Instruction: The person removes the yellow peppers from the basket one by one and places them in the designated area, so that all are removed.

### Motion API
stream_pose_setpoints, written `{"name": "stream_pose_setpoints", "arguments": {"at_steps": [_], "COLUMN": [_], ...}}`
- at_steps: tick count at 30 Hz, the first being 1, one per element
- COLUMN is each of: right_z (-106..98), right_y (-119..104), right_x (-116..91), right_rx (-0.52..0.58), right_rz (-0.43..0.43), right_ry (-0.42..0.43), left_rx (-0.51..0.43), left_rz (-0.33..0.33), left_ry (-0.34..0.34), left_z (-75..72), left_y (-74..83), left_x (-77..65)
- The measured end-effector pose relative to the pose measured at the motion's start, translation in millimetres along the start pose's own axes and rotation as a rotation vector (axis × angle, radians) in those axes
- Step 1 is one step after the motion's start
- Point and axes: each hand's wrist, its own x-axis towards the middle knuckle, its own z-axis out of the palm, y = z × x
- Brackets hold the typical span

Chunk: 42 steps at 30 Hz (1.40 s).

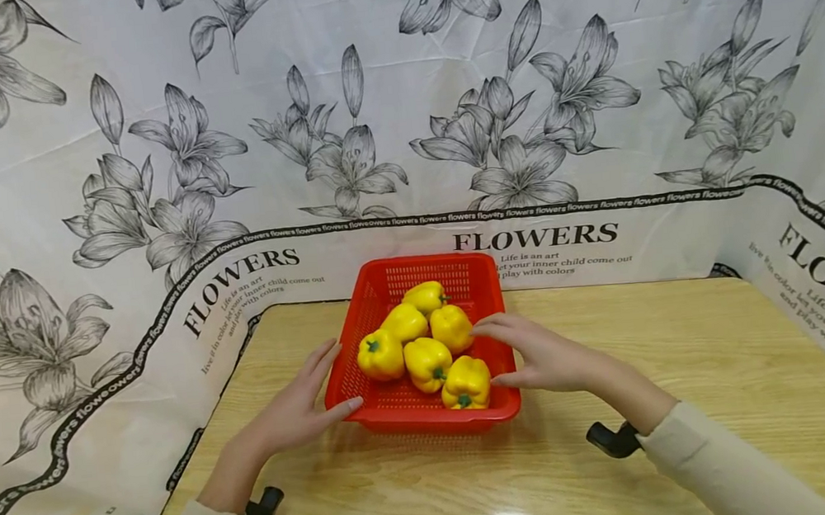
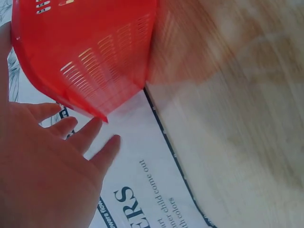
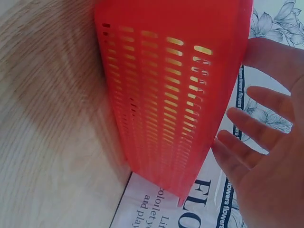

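A red plastic basket (image 1: 416, 419) with slotted walls stands on the table, holding several yellow bell peppers (image 1: 428, 364). My left hand (image 1: 295, 414) is at its left side, fingers spread, with the thumb over the front left corner. In the left wrist view the fingertips (image 2: 113, 142) of that hand reach along the outside of the rim. On the opposite side my right hand (image 1: 542, 359) has its fingers and thumb at the right rim. The right wrist view shows its fingers (image 3: 259, 128) extended and parted beside the basket wall (image 3: 166, 19).
The light wood table (image 1: 660, 350) extends to the right and in front of the basket. Behind and at both sides hangs a white cloth (image 1: 374, 12) printed with flowers and lettering. Black wrist camera mounts (image 1: 612, 440) sit under the forearms.
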Motion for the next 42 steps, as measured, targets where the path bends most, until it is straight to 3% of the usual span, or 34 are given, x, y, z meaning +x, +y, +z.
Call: {"name": "stream_pose_setpoints", "arguments": {"at_steps": [6,11,16,26,31,42], "right_z": [6,12,18,22,24,30], "right_y": [0,1,-1,-7,-8,-3], "right_x": [11,18,24,32,36,32], "right_rx": [0.014,0.012,-0.032,-0.128,-0.170,-0.222], "right_rz": [-0.017,0.011,0.037,0.047,0.061,-0.011], "right_ry": [-0.036,-0.118,-0.196,-0.267,-0.277,-0.227], "left_rx": [-0.024,-0.025,-0.030,-0.017,-0.007,-0.026], "left_rz": [-0.001,-0.002,0.006,-0.004,-0.024,-0.015], "left_ry": [-0.002,-0.001,-0.003,-0.005,-0.009,-0.022], "left_z": [4.3,7.2,10.2,11.5,11.6,16.3], "left_y": [-1.4,-0.8,0.6,2.2,4.5,8.7], "left_x": [-2.1,-1.6,1.7,2.9,5.4,8.6]}}
